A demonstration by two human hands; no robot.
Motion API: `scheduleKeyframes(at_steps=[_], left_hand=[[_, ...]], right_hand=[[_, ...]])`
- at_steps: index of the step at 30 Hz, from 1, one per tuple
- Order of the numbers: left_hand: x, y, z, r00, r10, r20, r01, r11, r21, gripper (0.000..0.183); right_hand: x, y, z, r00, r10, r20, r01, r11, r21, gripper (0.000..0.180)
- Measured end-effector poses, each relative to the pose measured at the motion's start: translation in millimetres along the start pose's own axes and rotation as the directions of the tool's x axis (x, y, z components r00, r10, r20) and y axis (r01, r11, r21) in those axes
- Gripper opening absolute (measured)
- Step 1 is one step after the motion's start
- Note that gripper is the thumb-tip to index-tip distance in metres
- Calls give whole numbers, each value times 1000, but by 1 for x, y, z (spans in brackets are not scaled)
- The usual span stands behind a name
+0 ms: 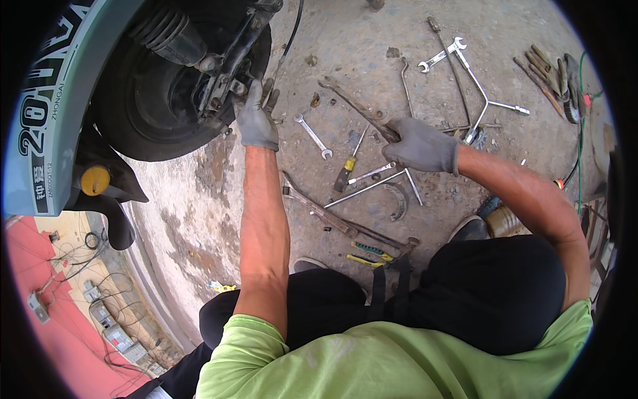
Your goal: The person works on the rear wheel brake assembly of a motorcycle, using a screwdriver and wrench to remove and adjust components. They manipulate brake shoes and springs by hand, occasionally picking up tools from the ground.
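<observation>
My gloved left hand [256,117] is at the wheel hub and suspension bracket [219,90] of a light-blue vehicle, its fingers around the lower end of a black cable [284,52]. Part of the grip is hidden by the glove. In my gloved right hand [418,144] is a long, rusty open-end wrench [356,105], its forked jaw pointing up and left above the ground. Below it lie a yellow-and-black screwdriver [345,173] and a combination wrench [371,173]. A double open-end wrench [313,136] rests between my hands.
Nearer my knees are an adjustable wrench [319,207], a hammer [409,244], yellow-green pliers [371,254] and a curved brake shoe [397,202]. A three-way socket wrench [482,102] lies to the right, with work gloves [551,72] beyond. The tyre [144,142] fills the upper left.
</observation>
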State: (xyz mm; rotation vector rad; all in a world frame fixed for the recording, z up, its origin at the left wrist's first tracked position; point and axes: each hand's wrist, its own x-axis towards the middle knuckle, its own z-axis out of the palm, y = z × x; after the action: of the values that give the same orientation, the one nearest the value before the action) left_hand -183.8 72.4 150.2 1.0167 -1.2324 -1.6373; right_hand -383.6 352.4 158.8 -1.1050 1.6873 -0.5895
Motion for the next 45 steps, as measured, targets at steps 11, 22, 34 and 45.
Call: scheduleKeyframes(at_steps=[11, 22, 34, 45], left_hand=[[27, -9, 11, 946, 65, 318, -3, 981, -193, 41], [32, 0, -16, 955, 137, 263, -115, 988, -99, 32], [25, -1, -3, 961, 154, 230, -111, 976, -190, 39], [21, 1, 0, 969, 158, 191, -131, 981, -145, 29]], right_hand=[[61, -94, -67, 968, -223, 114, 242, 715, -656, 46], [224, -132, -18, 826, -360, -433, 394, 919, -14, 45], [252, -121, 5, 758, -416, -503, 546, 826, 141, 38], [232, -130, -3, 875, -346, -338, 476, 739, 477, 38]])
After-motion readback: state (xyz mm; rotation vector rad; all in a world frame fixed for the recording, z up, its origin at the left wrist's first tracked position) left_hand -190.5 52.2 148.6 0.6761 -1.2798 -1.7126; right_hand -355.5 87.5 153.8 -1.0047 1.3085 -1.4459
